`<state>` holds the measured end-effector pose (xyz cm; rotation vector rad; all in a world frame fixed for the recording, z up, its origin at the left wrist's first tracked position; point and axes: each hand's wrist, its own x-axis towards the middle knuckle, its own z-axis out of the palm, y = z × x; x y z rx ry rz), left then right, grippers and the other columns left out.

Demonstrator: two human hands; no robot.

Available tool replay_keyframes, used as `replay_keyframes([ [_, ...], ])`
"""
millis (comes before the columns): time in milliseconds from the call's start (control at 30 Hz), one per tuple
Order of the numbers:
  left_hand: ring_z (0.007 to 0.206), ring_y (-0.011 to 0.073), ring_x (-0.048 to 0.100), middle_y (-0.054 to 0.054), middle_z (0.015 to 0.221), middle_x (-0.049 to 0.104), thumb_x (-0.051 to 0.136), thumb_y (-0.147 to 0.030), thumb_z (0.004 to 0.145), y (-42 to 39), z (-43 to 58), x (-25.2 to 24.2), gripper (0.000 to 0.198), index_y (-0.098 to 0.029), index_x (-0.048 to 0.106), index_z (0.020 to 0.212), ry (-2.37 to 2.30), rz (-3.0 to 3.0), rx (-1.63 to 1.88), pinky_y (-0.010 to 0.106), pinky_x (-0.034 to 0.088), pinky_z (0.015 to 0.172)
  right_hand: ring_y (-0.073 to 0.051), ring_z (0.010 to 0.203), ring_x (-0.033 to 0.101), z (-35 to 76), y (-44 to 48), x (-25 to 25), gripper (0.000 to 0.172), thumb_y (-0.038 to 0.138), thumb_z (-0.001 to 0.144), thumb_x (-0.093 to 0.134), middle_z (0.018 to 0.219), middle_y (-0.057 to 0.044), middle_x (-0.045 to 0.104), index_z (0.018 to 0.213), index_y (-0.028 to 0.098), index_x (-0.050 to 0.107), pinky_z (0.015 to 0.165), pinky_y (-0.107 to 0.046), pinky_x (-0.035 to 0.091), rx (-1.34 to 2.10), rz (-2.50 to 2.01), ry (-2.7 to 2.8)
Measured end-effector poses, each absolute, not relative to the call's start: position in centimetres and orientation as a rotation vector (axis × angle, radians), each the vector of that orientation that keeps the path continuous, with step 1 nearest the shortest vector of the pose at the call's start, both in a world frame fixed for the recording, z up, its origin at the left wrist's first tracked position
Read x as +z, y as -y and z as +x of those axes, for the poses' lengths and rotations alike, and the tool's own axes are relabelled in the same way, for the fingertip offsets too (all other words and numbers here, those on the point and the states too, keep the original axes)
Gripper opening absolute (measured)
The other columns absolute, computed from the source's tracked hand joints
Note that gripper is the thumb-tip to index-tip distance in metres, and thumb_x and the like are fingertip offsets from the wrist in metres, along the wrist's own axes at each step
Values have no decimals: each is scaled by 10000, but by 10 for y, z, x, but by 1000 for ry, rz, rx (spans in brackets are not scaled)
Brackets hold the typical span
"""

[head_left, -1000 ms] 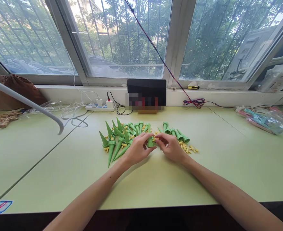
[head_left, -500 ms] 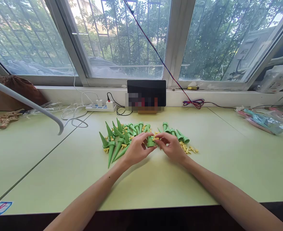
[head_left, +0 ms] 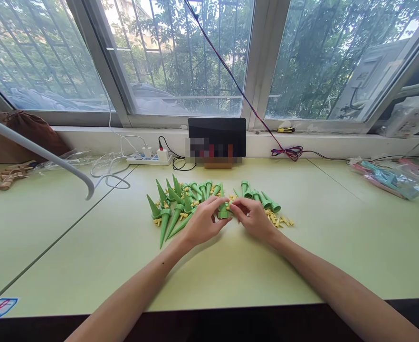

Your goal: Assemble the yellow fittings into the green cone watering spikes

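Observation:
My left hand (head_left: 206,218) grips a green plastic plant watering spike (head_left: 223,213) by its wide capped end, with the point aimed away from me. My right hand (head_left: 254,217) pinches a small yellow valve (head_left: 230,203) against the side of that spike; the fingertips partly cover it. Left of my hands lies a pile of green spikes (head_left: 176,218), several with yellow valves on them. A smaller group of green spikes (head_left: 264,199) lies beyond my right hand, and loose yellow valves (head_left: 275,219) are scattered beside it.
A dark-screened tablet (head_left: 216,137) stands at the back against the sill. A power strip (head_left: 148,157) with cables sits left of it, and a white curved rod (head_left: 52,156) reaches in from the left. Plastic-bagged items (head_left: 391,178) lie at the far right.
My right fingers have shifted very slightly at the yellow valve, which now shows less between them. The left hand keeps its hold on the spike.

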<state>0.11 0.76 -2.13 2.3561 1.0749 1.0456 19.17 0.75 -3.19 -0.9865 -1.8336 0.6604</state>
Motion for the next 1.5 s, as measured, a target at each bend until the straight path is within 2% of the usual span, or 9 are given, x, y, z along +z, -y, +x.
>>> replay_keyframes([
  [467,565,78,524,35,983,606,669,-311,860,-6,1,-18,343,-217,607,1184,-1079,2372,995,243,504,588,-127,504,463,192,-7,-31,376,483,976,486,549,16,541,842,171,646,501,-255,376,680,-1006,1848],
  [1100,591,81,535,31,984,620,680,-271,842,-7,2,-19,344,-208,619,1175,-1091,2337,1014,233,509,587,-140,568,507,191,-7,-32,260,398,956,525,636,-5,585,896,174,642,543,-263,394,706,-954,1828],
  [1500,589,82,534,25,978,598,680,-301,856,-7,1,-19,346,-210,601,1180,-1089,2390,946,244,492,618,-125,520,464,191,-7,-31,342,413,984,479,569,9,545,843,155,655,527,-255,365,690,-1012,1864],
])
